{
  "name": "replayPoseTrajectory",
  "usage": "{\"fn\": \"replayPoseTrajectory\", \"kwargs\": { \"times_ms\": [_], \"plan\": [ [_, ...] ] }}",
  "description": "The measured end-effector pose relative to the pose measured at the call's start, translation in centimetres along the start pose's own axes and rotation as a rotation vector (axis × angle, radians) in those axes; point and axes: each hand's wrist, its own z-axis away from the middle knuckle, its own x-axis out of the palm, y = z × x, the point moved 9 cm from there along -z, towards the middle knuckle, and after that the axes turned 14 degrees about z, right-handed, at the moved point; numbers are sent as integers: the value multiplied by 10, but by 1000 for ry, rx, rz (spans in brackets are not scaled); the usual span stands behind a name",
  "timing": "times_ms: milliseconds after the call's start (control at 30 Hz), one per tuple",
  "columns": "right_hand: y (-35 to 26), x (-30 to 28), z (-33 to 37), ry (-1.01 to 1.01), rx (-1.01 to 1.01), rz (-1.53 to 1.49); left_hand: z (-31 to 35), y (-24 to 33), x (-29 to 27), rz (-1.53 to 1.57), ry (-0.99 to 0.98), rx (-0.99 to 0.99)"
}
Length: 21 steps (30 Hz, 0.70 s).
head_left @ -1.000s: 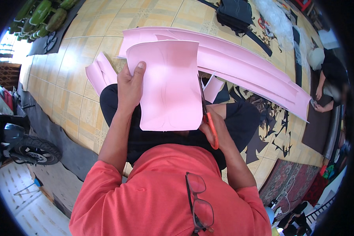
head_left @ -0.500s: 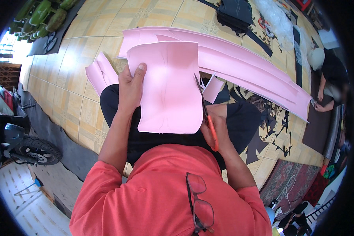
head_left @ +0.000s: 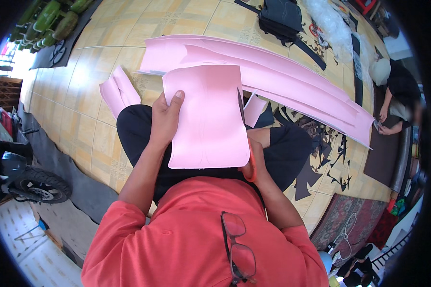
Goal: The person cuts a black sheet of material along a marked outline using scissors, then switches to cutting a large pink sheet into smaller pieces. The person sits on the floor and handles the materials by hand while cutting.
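My left hand (head_left: 166, 117) grips a pink sheet (head_left: 208, 119) by its left edge, thumb on top and fingers behind it. The sheet is held up above my lap, with faint curved lines on its face. At its right edge, my right hand (head_left: 258, 155) is closed round the orange handles of a pair of scissors (head_left: 252, 167). Their dark blades lie along that edge, pointing away from me, and are partly hidden by the sheet. Part of my right hand is also behind the sheet.
Beyond my knees lies a long pink sheet (head_left: 292, 81); a smaller pink piece (head_left: 119, 93) is at left. Dark scraps (head_left: 306, 179) litter the floor on the right. A black backpack (head_left: 280, 21) is farther off. Another person (head_left: 400, 91) sits at far right, and a motorcycle wheel (head_left: 43, 186) stands left.
The pink sheet and both hands have come slightly nearer to me. The scissors have slid further behind the sheet's right edge, hiding more of the blades and of my right hand.
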Motion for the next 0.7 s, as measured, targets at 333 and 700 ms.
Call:
{"fn": "replayPoseTrajectory", "kwargs": {
  "times_ms": [333, 700],
  "plan": [
    [19, 2, -12, 142, -130, 146, 15, -23, 6, -9, 13, -116],
    [26, 9, -16, 353, -114, -175, 24, -45, 7, -19, 28, -190]
  ]
}}
